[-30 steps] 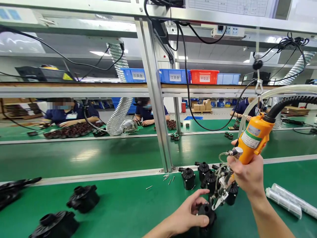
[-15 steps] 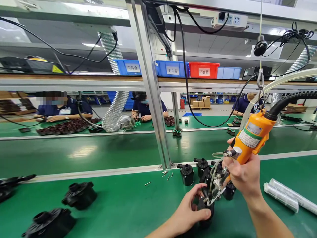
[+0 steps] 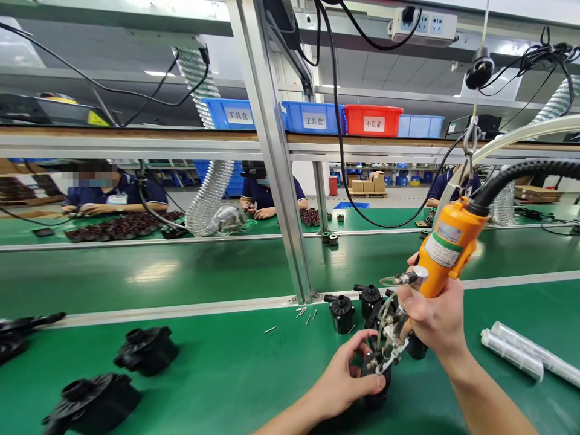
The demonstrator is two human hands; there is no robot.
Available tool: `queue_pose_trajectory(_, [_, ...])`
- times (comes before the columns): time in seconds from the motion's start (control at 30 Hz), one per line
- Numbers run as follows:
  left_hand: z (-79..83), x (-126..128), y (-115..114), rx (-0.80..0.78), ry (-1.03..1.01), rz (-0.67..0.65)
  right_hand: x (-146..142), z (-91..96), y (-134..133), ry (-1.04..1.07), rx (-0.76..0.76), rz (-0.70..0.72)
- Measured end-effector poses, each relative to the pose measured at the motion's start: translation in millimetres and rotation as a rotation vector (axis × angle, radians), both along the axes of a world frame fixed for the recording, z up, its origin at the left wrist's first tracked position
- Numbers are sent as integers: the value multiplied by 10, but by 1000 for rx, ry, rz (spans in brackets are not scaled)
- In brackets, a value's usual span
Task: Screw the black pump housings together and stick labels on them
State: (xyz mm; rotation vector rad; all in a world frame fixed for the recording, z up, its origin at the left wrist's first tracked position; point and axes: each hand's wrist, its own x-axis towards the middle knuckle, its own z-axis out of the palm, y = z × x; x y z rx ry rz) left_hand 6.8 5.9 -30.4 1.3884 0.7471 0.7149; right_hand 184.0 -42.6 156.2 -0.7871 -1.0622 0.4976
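Observation:
My right hand (image 3: 434,311) is wrapped round an orange electric screwdriver (image 3: 448,241), tilted with its metal tip end down and to the left. A black cable and a clear hose run from its top. My left hand (image 3: 347,377) grips a small black pump housing (image 3: 377,386) by its sides on the green bench. The screwdriver's metal nose (image 3: 393,350) is at the top of that housing; its very tip is hidden. Just behind stand several similar black pump housings (image 3: 341,314), partly covered by the tool and my right hand.
Loose screws (image 3: 270,330) lie left of the housings. Two larger black housings (image 3: 147,350) sit at the left. Clear plastic tubes (image 3: 512,355) lie at the right. A metal post (image 3: 283,181) rises mid-bench. Co-workers (image 3: 113,193) sit across the line.
The screwdriver and my right hand have shifted slightly left and lower over the held pump housing. My left hand still grips it. The camera view has moved a little.

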Motion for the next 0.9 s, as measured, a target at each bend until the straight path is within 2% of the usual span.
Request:
queue_pose_trajectory(0.17, [172,3,-36,49,29,9,-126,-157,107,-44,-52,80])
queue_pose_trajectory(0.37, [169,9,-37,11,30,-16,-130,-220,160,-85,-111,115])
queue_pose_trajectory(0.5, [98,11,-50,20,9,6,-126,-195,169,-35,-86,69])
queue_pose_trajectory(0.63, [-7,-21,-56,152,-48,142,-10,-103,135,14,-27,-10])
queue_pose_trajectory(0.67, [-28,-33,-54,172,-79,144,41,-71,114,18,2,-41])
queue_pose_trajectory(0.8, [-53,-45,-58,143,-145,2,231,46,5,31,89,-199])
queue_pose_trajectory(0.9, [-15,-19,-75,205,-83,79,276,83,-35,70,75,-197])
